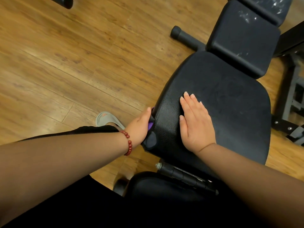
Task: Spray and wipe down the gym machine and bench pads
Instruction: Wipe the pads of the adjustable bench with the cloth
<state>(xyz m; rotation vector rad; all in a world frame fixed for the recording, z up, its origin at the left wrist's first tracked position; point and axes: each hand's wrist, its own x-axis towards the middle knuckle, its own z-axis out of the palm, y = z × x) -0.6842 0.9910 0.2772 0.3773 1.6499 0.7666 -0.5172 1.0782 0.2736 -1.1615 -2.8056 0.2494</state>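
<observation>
Obs.: left hand [139, 125] presses a purple cloth [150, 127] against the left side edge of the large black seat pad [222, 99]. Fingers curl around the cloth, which is mostly hidden between palm and pad; only a purple sliver and a darker fold show. Right hand [195, 122] lies flat and spread on the pad's top, holding nothing, apparently steadying.

Location: seat pad sits on the bench frame [289, 102], over a wooden floor [65, 63]. The next pad up, the back pad [243, 38], carries white specks and smears, possibly spray or residue; cannot tell which. No spray bottle in view.

Handling, judged: cloth looks soft, light and limp, so it should be bunched in the palm with flat fingers behind it, or it will slip out along the edge. Pad cover appears to be pebbled vinyl over foam: yields under pressure, likely slick when wet. The bench looks heavy and steady enough to take a firm wipe.

Status, judged: side edge of the seat pad in hand; speckled back pad not yet wiped.
</observation>
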